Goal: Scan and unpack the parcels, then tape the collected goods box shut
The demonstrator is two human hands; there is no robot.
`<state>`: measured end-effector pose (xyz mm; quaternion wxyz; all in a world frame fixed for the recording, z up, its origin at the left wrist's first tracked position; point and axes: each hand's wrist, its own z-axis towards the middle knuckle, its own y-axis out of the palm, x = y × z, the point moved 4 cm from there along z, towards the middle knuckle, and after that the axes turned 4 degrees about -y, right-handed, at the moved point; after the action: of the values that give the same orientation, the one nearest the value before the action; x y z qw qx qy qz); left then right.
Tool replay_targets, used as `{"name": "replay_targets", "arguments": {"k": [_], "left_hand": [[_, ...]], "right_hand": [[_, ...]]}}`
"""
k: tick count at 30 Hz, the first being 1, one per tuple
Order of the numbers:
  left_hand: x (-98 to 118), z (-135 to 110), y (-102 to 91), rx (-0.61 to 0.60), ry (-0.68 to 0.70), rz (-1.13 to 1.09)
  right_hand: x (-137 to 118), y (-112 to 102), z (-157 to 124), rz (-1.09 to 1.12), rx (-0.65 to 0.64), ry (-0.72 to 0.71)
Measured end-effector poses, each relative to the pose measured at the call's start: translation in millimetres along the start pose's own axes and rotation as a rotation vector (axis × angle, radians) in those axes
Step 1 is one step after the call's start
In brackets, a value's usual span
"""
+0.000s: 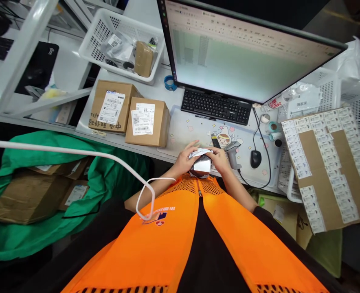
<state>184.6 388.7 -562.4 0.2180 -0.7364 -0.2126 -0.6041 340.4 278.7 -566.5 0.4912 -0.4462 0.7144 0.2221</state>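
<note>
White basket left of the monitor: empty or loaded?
Loaded: clear bags and a brown packet lie inside the white basket.

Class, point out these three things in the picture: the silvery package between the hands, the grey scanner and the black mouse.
Silvery package (202, 164): head view, on its shiny face.
Grey scanner (234, 158): head view, on its handle.
Black mouse (255, 159): head view, on its top.

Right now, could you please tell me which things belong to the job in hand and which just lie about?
Job in hand: small package, held in left hand and right hand; perhaps the scanner.
Seemingly lying about: keyboard, mouse, blue ring, bottle.
</note>
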Motion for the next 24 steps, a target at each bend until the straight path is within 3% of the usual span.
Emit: {"name": "replay_targets", "arguments": {"k": [5,10,14,16,20,24], "left_hand": [[1,-5,-1.8,-0.039,-0.133,0.071],[-11,15,-3.3,-0.009,-0.205,-0.104],[-31,32,5.8,-0.052,-0.332,-0.352],[-36,32,8.5,-0.073,-0.376,-0.408],[-34,12,5.2,-0.081,-0.296,-0.317],[-38,-21,3.8,-0.087,-0.355,-0.147]], "right_hand": [[-6,2,-4,-0.052,0.041,0.056],[-12,0,20,0.071,-0.127,0.199],[-11,0,33,0.112,-0.228,0.292],[-8,-3,31,0.088,-0.178,0.274],[2,-11,12,0.023,-0.037,0.140],[14,-18,-12,-0.039,0.225,0.023]]}}
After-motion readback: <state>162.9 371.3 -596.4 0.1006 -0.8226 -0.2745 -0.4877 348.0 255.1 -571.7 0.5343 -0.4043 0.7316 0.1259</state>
